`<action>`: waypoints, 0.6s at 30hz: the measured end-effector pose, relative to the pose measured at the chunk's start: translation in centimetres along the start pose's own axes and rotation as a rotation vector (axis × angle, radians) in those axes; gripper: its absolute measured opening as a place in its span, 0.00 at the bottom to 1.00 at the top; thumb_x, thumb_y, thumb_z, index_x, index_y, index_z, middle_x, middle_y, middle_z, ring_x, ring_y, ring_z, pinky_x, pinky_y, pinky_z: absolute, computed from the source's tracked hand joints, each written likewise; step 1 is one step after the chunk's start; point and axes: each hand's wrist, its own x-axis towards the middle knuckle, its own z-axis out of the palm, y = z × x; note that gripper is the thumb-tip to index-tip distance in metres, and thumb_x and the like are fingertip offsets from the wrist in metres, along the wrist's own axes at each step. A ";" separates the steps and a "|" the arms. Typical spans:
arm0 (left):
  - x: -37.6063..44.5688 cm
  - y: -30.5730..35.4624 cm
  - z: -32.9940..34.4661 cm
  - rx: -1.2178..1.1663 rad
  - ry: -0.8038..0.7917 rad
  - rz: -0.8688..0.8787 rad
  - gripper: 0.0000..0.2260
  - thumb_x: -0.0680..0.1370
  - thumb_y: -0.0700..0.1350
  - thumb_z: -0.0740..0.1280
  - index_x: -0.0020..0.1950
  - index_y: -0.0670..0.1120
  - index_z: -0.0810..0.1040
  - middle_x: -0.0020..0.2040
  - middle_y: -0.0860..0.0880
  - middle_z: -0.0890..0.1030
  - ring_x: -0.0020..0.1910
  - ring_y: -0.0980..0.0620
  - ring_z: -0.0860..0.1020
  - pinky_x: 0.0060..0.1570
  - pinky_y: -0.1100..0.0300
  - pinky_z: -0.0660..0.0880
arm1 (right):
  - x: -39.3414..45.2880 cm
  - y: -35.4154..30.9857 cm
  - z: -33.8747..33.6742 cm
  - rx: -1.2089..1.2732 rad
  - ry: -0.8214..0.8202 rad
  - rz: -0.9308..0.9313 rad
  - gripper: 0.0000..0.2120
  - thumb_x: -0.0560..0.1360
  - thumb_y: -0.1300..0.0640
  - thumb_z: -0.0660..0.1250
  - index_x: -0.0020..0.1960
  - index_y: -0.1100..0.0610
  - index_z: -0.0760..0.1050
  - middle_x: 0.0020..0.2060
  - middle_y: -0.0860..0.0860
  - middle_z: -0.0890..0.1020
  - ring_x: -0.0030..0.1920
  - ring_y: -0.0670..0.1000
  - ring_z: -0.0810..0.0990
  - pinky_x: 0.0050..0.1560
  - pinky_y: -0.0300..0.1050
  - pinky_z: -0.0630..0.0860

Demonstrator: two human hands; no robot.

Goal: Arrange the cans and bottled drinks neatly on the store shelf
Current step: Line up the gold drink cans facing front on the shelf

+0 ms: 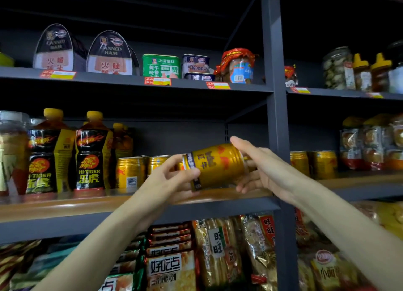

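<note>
Dark metal store shelf (275, 120), wooden ledge: two Hi-Tiger bottles (91, 153) upfront, bare gap right; both hands, left hand (172, 177) and right hand (261, 170), grasp one tilted gold can (218, 166).

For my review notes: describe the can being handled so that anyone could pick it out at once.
Start at the wooden-edged middle shelf, just left of the grey upright post. The gold can is held there between the left hand and the right hand. Unlike the upright gold cans behind it, it lies tilted sideways.
</note>
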 end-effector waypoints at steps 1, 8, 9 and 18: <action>0.1 0.0 0.0 -0.133 0.026 -0.088 0.23 0.63 0.52 0.71 0.56 0.48 0.74 0.50 0.38 0.83 0.44 0.45 0.84 0.36 0.62 0.79 | -0.1 -0.1 -0.2 0.030 -0.045 -0.023 0.30 0.66 0.38 0.66 0.59 0.58 0.74 0.50 0.62 0.81 0.37 0.55 0.83 0.36 0.42 0.79; 0.2 0.2 0.5 -0.298 -0.009 -0.304 0.25 0.64 0.55 0.69 0.56 0.45 0.74 0.42 0.36 0.83 0.39 0.44 0.83 0.32 0.61 0.80 | -0.3 -0.5 0.2 -0.006 -0.111 -0.218 0.24 0.65 0.54 0.73 0.60 0.48 0.74 0.57 0.50 0.76 0.55 0.53 0.80 0.44 0.47 0.81; 0.1 0.4 0.5 -0.298 -0.019 -0.293 0.24 0.65 0.55 0.69 0.56 0.45 0.74 0.42 0.36 0.83 0.40 0.43 0.83 0.34 0.60 0.81 | -0.3 -0.4 0.2 0.015 -0.094 -0.213 0.24 0.65 0.54 0.73 0.60 0.49 0.75 0.57 0.51 0.77 0.55 0.54 0.80 0.44 0.48 0.82; -0.2 1.1 0.3 0.353 0.008 0.273 0.28 0.68 0.43 0.73 0.63 0.61 0.67 0.55 0.56 0.76 0.50 0.63 0.79 0.44 0.67 0.77 | 0.9 0.1 0.4 0.393 0.001 0.040 0.27 0.65 0.45 0.70 0.61 0.54 0.74 0.57 0.59 0.79 0.50 0.57 0.84 0.36 0.42 0.81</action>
